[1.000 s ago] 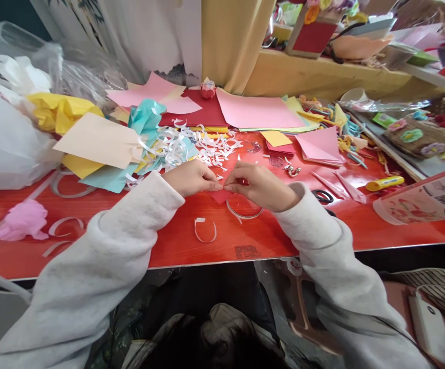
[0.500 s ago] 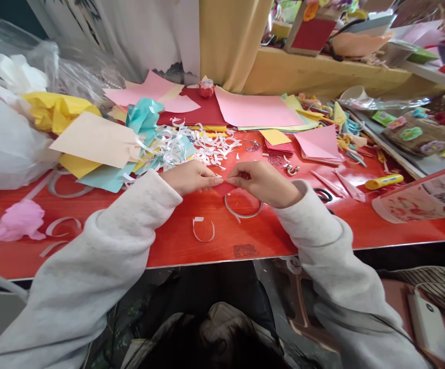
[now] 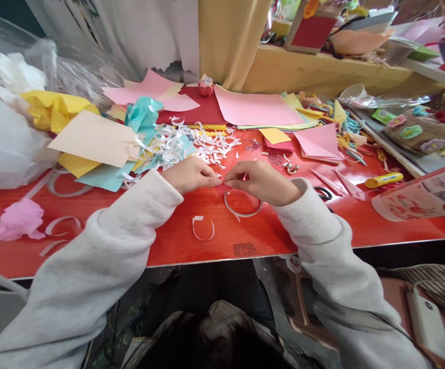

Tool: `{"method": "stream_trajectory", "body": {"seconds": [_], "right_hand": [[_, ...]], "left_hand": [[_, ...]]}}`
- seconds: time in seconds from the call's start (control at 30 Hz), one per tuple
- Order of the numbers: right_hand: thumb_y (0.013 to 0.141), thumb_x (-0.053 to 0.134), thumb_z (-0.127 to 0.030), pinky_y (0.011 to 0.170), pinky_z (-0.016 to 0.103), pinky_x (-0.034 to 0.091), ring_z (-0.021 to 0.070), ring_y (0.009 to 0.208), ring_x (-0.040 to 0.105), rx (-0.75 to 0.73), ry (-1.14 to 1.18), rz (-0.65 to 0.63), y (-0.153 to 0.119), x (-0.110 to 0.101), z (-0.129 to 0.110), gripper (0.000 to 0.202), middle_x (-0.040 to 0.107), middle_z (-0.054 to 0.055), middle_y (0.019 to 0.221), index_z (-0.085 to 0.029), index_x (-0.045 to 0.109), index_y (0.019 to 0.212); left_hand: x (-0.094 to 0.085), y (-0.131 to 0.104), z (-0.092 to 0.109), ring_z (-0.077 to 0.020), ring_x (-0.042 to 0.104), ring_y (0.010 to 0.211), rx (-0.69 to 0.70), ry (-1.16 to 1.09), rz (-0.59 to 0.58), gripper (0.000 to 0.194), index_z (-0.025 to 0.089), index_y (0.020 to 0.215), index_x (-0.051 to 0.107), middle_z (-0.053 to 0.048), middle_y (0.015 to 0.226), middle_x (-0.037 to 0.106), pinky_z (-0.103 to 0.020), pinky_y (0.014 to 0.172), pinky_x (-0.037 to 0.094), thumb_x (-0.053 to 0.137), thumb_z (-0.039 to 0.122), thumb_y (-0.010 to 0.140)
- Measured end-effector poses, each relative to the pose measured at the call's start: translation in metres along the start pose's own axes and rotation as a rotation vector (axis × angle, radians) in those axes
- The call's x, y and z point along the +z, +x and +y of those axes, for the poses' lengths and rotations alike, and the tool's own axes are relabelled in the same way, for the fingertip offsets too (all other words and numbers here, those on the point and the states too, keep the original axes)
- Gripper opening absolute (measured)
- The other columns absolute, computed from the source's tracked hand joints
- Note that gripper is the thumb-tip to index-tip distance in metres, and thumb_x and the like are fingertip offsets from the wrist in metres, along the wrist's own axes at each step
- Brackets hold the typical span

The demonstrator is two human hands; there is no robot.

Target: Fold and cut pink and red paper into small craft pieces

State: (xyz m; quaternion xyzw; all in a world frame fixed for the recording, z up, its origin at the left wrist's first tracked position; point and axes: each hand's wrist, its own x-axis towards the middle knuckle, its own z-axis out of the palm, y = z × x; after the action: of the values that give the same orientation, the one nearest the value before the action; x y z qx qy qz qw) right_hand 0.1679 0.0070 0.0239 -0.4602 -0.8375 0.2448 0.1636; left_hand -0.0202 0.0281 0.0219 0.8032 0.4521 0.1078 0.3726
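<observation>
Over the red table (image 3: 168,246), my left hand (image 3: 195,175) and my right hand (image 3: 262,179) meet with their fingertips nearly touching. Each is closed in a pinch, thumb against index finger. Between them is a small piece of red paper (image 3: 221,189), mostly hidden by the fingers and hard to tell from the tabletop. Just below my right hand lies a ring-shaped coil of thin pale paper strip (image 3: 260,209). A curled white strip (image 3: 213,233) rests nearer the table edge. Behind my hands is a heap of white paper shreds (image 3: 179,141).
Pink paper sheets (image 3: 260,108) lie at the back, and a pink stack (image 3: 318,143) sits right of centre. Black-handled scissors (image 3: 323,193), a yellow tube (image 3: 383,180) and a tilted printed cup (image 3: 418,197) are at right. Crumpled pink paper (image 3: 18,220) lies at left.
Both hands stay pinched together in almost the same place. The fingers have shifted very slightly, and less of the red paper shows beneath them. The view has moved a little.
</observation>
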Motion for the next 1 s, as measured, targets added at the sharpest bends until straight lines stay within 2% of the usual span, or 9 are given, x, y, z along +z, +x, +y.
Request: {"method": "stream_trajectory", "body": {"seconds": [0.17, 0.43, 0.57, 0.73, 0.8, 0.87, 0.9, 0.93, 1.0], "right_hand": [[0.081, 0.053, -0.031, 0.061, 0.025, 0.037, 0.0100, 0.062, 0.053, 0.020, -0.005, -0.038, 0.000, -0.001, 0.001, 0.024, 0.066, 0.004, 0.070, -0.014, 0.070, 0.084], [0.078, 0.056, -0.023, 0.061, 0.025, 0.037, 0.0108, 0.063, 0.054, 0.041, -0.013, 0.064, 0.001, 0.004, 0.001, 0.016, 0.066, 0.005, 0.073, -0.014, 0.069, 0.079], [0.077, 0.058, -0.026, 0.061, 0.026, 0.036, 0.0107, 0.062, 0.053, 0.010, -0.043, 0.115, 0.001, 0.003, 0.000, 0.017, 0.066, 0.003, 0.071, -0.015, 0.070, 0.081], [0.080, 0.056, -0.027, 0.060, 0.026, 0.035, 0.0095, 0.057, 0.050, 0.000, -0.109, 0.120, 0.001, 0.002, -0.001, 0.019, 0.064, 0.002, 0.064, -0.016, 0.071, 0.079], [0.080, 0.056, -0.028, 0.059, 0.026, 0.035, 0.0099, 0.057, 0.051, 0.028, -0.122, 0.188, 0.001, 0.000, 0.002, 0.020, 0.062, 0.003, 0.062, -0.015, 0.071, 0.076], [0.081, 0.054, -0.030, 0.059, 0.026, 0.037, 0.0110, 0.060, 0.052, 0.082, -0.116, 0.357, 0.001, -0.004, 0.007, 0.024, 0.062, 0.004, 0.064, -0.013, 0.070, 0.075], [0.082, 0.052, -0.031, 0.059, 0.027, 0.038, 0.0115, 0.061, 0.053, 0.110, -0.102, 0.460, 0.001, -0.007, 0.010, 0.026, 0.061, 0.004, 0.066, -0.013, 0.069, 0.075], [0.084, 0.049, -0.033, 0.059, 0.027, 0.039, 0.0117, 0.062, 0.054, 0.130, -0.077, 0.560, 0.002, -0.009, 0.013, 0.029, 0.061, 0.005, 0.066, -0.013, 0.069, 0.076], [0.086, 0.044, -0.038, 0.057, 0.026, 0.041, 0.0111, 0.062, 0.054, 0.137, 0.017, 0.692, 0.003, -0.012, 0.020, 0.035, 0.059, 0.004, 0.066, -0.014, 0.067, 0.078]], "left_hand": [[0.002, -0.001, 0.005, -0.0116, 0.051, 0.067, -0.004, 0.011, 0.046, 0.023, 0.012, 0.074, 0.067, -0.002, 0.070, 0.062, -0.024, 0.064, 0.038, 0.057, 0.032, 0.069], [0.001, -0.001, 0.004, -0.0132, 0.051, 0.068, -0.018, 0.059, 0.038, 0.029, 0.011, 0.075, 0.068, -0.002, 0.067, 0.059, -0.026, 0.065, 0.037, 0.053, 0.036, 0.074], [0.004, -0.001, 0.006, -0.0129, 0.053, 0.073, 0.006, 0.050, 0.119, 0.021, 0.011, 0.080, 0.066, -0.003, 0.076, 0.062, -0.025, 0.069, 0.039, 0.056, 0.029, 0.073], [0.007, -0.002, 0.009, -0.0137, 0.053, 0.077, 0.074, 0.141, 0.233, 0.015, 0.014, 0.076, 0.065, -0.003, 0.079, 0.062, -0.027, 0.074, 0.039, 0.055, 0.025, 0.076], [0.006, -0.004, 0.012, -0.0154, 0.053, 0.081, 0.119, 0.185, 0.389, 0.015, 0.015, 0.082, 0.065, -0.004, 0.083, 0.059, -0.030, 0.078, 0.039, 0.055, 0.025, 0.078], [0.007, -0.007, 0.016, -0.0179, 0.050, 0.090, 0.219, 0.238, 0.566, 0.017, 0.016, 0.091, 0.063, -0.005, 0.091, 0.056, -0.033, 0.085, 0.036, 0.054, 0.024, 0.079], [0.008, -0.009, 0.018, -0.0189, 0.049, 0.094, 0.286, 0.266, 0.589, 0.018, 0.018, 0.094, 0.063, -0.006, 0.094, 0.055, -0.035, 0.087, 0.034, 0.053, 0.024, 0.080], [0.010, -0.010, 0.020, -0.0194, 0.047, 0.095, 0.357, 0.289, 0.542, 0.018, 0.019, 0.095, 0.062, -0.005, 0.096, 0.054, -0.036, 0.089, 0.032, 0.053, 0.023, 0.081], [0.018, -0.011, 0.021, -0.0196, 0.047, 0.094, 0.467, 0.340, 0.274, 0.015, 0.022, 0.091, 0.064, -0.004, 0.096, 0.055, -0.038, 0.088, 0.031, 0.053, 0.022, 0.080]]}}
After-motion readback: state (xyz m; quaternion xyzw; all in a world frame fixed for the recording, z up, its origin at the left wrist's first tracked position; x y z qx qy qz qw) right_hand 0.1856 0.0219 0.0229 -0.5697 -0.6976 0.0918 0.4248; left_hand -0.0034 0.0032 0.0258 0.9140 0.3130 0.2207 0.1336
